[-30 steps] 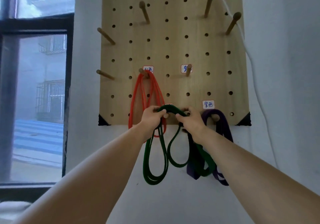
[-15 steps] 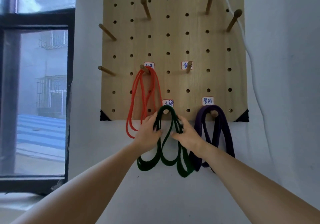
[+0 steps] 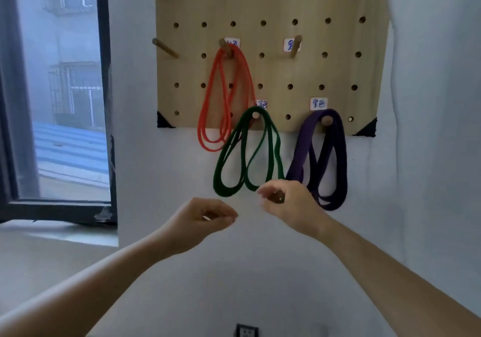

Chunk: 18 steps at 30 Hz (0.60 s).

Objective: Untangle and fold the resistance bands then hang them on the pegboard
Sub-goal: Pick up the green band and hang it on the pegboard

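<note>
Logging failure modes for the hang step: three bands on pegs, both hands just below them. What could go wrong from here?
1. The right hand sits over the lowest loop of the green band, contact unclear; a snag could drag it off its short peg.
2. The green band overlaps the loops of the red band, so they might re-tangle.

On the pegboard (image 3: 276, 73) before me, the left band (image 3: 205, 107) hangs from a higher peg (image 3: 224, 45), and the middle band (image 3: 226, 193) and right band (image 3: 341, 165) hang from the bottom row (loops drooping past the edge). A window (image 3: 65, 89) lies to the left. My right hand (image 3: 289, 202) overlaps the middle band's lower end, with my left hand (image 3: 200, 219) lower.
</note>
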Available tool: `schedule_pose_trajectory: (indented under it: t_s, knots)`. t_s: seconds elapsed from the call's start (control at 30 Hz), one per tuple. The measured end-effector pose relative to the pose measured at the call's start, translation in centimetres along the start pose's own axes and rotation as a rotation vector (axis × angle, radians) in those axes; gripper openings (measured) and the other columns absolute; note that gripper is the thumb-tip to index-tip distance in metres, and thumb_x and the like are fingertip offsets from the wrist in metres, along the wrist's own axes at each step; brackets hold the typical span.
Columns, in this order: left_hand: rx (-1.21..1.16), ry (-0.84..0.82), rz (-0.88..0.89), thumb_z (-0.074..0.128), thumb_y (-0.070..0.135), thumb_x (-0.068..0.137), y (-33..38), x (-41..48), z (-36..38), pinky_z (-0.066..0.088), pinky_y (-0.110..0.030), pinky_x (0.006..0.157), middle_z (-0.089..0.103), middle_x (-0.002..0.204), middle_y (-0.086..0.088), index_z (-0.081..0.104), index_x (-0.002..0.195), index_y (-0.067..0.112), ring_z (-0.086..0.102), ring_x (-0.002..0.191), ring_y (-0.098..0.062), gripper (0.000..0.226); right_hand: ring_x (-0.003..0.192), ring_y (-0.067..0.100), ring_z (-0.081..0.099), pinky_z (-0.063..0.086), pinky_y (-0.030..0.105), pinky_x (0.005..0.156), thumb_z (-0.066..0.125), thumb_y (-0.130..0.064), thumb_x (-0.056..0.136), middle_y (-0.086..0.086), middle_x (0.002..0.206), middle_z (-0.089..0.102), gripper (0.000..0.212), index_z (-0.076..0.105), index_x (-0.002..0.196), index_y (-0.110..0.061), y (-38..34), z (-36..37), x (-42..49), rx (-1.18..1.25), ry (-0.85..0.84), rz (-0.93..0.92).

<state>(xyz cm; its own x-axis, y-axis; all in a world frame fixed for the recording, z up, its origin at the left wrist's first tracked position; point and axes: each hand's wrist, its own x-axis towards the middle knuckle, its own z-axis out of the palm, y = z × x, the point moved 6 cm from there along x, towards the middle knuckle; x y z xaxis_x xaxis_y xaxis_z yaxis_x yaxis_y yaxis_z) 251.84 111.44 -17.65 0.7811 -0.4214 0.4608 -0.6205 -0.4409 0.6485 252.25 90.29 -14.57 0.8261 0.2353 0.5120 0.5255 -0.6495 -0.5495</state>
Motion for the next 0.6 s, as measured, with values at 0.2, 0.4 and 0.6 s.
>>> schedule_pose_trajectory:
  t_s: [0.2, 0.4, 0.6]
  knots:
    - [-0.143, 0.000, -0.267, 0.067, 0.008, 0.096, -8.1, -7.6, 4.0, 0.054, -0.019, 0.072, 0.079, 0.089, 0.000, 0.078, 0.100, 0.015, 0.072, 0.080, -0.009, 0.014, 0.082, 0.013, 0.071, 0.058, 0.024, 0.079, 0.075, -0.020, 0.091, 0.000, 0.088, 0.075, 0.013, 0.076, 0.103, -0.017, 3.2, 8.8, -5.9, 0.154, -0.239, 0.134]
    - [-0.154, -0.089, -0.560, 0.069, 0.013, 0.094, -18.2, -17.4, 11.7, 0.050, -0.013, 0.069, 0.079, 0.089, -0.001, 0.079, 0.101, 0.016, 0.070, 0.077, -0.006, 0.012, 0.087, 0.010, 0.069, 0.052, 0.023, 0.078, 0.074, -0.023, 0.090, -0.002, 0.092, 0.073, 0.017, 0.075, 0.106, -0.016, 10.4, 22.8, -12.3, 0.084, -0.566, 0.309]
    - [-0.165, -0.144, -0.857, 0.070, 0.015, 0.093, -27.4, -30.2, 20.8, 0.054, -0.030, 0.074, 0.079, 0.090, -0.002, 0.078, 0.102, 0.016, 0.070, 0.076, -0.011, 0.012, 0.094, 0.023, 0.071, 0.054, 0.032, 0.085, 0.079, -0.017, 0.083, 0.006, 0.097, 0.075, 0.020, 0.076, 0.103, -0.014, 17.3, 35.8, -23.0, 0.061, -0.821, 0.481]
